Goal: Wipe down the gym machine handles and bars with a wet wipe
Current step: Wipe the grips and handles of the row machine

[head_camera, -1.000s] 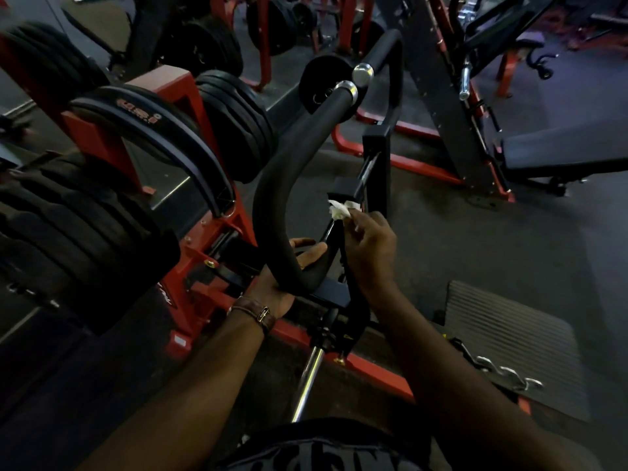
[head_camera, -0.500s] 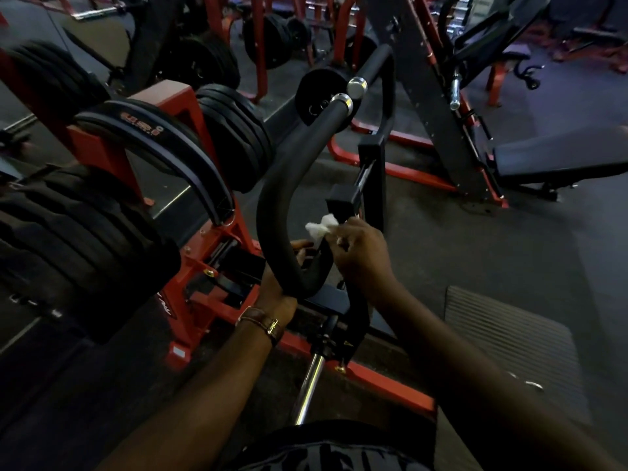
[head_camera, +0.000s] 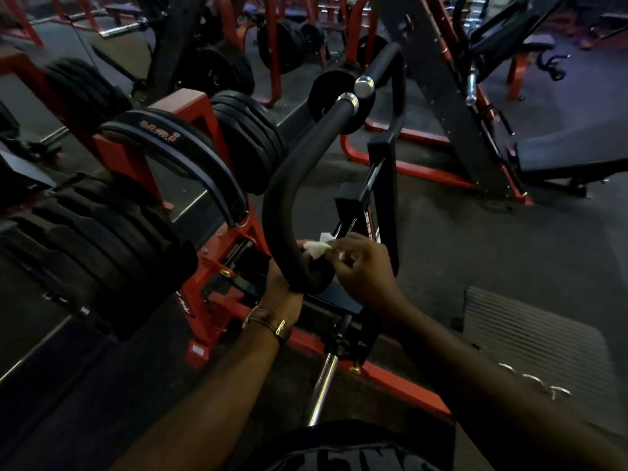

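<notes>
Weight plates [head_camera: 102, 246] racked far left, your left hand [head_camera: 282, 287] grips the padded handle [head_camera: 289, 198] from underneath at its lower bend, wet wipe [head_camera: 317, 248] sits pressed against that bend's inner side, pinched by your right hand [head_camera: 363, 270], ribbed footplate [head_camera: 530, 338] far right.

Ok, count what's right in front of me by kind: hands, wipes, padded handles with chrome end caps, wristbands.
Hands: 2, left hand and right hand
Wet wipe: 1
Padded handles: 2, near padded handle and far padded handle
Wristband: 1
Total: 6
</notes>
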Motion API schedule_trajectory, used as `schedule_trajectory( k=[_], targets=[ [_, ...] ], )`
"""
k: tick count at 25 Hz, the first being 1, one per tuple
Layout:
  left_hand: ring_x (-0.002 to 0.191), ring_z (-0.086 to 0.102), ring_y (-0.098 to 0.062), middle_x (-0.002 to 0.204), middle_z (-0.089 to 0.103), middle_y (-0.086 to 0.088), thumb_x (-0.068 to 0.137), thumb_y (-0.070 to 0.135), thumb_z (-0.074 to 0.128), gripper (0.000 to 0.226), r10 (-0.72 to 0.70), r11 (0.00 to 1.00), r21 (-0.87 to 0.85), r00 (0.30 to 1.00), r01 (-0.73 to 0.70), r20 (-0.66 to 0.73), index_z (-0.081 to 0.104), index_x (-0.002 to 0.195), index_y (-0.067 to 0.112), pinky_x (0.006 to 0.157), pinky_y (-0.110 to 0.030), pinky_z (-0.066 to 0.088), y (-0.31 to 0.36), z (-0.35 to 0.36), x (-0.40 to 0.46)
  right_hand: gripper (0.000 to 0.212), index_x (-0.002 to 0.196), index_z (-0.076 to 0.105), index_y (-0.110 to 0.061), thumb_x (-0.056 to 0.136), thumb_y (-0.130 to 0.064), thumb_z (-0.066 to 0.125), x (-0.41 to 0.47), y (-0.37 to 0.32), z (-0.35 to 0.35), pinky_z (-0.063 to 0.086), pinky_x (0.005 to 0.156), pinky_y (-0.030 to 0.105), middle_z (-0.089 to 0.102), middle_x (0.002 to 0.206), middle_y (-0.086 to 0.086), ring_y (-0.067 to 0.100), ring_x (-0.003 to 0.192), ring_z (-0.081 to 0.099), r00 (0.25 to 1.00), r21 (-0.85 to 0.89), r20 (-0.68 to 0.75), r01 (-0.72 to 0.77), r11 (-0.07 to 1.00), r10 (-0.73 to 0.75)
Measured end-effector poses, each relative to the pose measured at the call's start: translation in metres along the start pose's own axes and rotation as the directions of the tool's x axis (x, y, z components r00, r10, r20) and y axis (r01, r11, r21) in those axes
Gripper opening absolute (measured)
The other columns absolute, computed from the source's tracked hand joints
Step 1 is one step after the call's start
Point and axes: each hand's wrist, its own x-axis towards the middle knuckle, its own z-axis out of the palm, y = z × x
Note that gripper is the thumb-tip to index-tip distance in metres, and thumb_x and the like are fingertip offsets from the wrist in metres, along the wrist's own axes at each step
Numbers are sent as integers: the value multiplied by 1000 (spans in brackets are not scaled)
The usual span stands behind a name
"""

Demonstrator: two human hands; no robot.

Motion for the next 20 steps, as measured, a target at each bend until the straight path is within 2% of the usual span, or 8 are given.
schedule_trajectory(
  k=[4, 6, 8, 10, 12, 14, 16, 20],
  targets=[
    [93, 63, -9, 109, 65, -26, 95, 7, 63, 20, 39, 999, 25, 993, -37, -110, 64, 108, -8, 81, -13, 49, 17, 4, -6, 28, 112, 72, -17, 87, -5, 68, 0, 21, 9, 49, 69, 14, 62, 95, -7, 2, 80, 61, 969, 214, -174, -138, 967, 177],
    [90, 65, -6, 106, 66, -23, 94, 6, 64, 20, 40, 999, 25, 991, -37, -126, 64, 106, -9, 80, -12, 49, 23, 5, -10, 25, 110, 69, -19, 91, -3, 63, 1, 18, 18, 50, 76, 17, 63, 100, -8, 1, 89, 62, 898, 443, -219, -257, 859, 382],
    [83, 65, 0, 96, 67, -13, 93, 0, 63, 13, 43, 999, 25, 987, -39, -152, 62, 103, -8, 77, -13, 50, 24, 6, -14, 18, 106, 63, -13, 95, -1, 56, -25, -4, 27, 52, 76, 21, 63, 98, -4, 3, 88, 61, 860, 601, -134, -324, 731, 492],
    [77, 65, -3, 90, 64, -9, 92, 0, 64, 8, 29, 999, -39, 984, -36, -176, 61, 99, -2, 75, -16, 52, 26, 8, -15, 11, 106, 58, -10, 99, -6, 52, -54, -26, 29, 56, 76, 34, 64, 98, 5, 13, 85, 64, 844, 785, 80, -382, 488, 531],
    [79, 66, -8, 89, 66, -5, 92, 14, 68, 9, 26, 996, -74, 979, -41, -203, 63, 92, 7, 79, -22, 53, 25, 9, -19, 11, 105, 61, -13, 102, -15, 51, -40, -18, 30, 55, 69, 34, 65, 90, 5, 15, 75, 62, 702, 886, 296, -455, 89, 648],
    [83, 66, -11, 86, 69, 0, 88, 30, 73, 10, -7, 998, -66, 980, -6, -197, 70, 85, 21, 83, -28, 54, 25, 8, -26, 19, 108, 65, -12, 103, -14, 47, -1, 5, 36, 51, 72, 27, 66, 98, 8, 14, 76, 62, 541, 847, 515, -438, -301, 665],
    [86, 65, -17, 83, 70, 0, 74, 38, 73, 10, -45, 992, -126, 983, 23, -177, 76, 76, 28, 85, -33, 54, 31, 7, -35, 25, 104, 69, -7, 102, -14, 45, 12, 7, 42, 52, 89, 30, 65, 112, 15, 20, 89, 66, 521, 779, 626, -385, -494, 581],
    [80, 65, -15, 80, 70, 0, 68, 35, 73, 17, -8, 993, -113, 968, -21, -250, 72, 77, 20, 75, -27, 53, 35, 8, -39, 30, 103, 73, -12, 100, -4, 44, -41, -9, 38, 57, 81, 35, 70, 112, 16, 25, 94, 69, 558, 751, 660, -512, -417, 502]
  ],
)
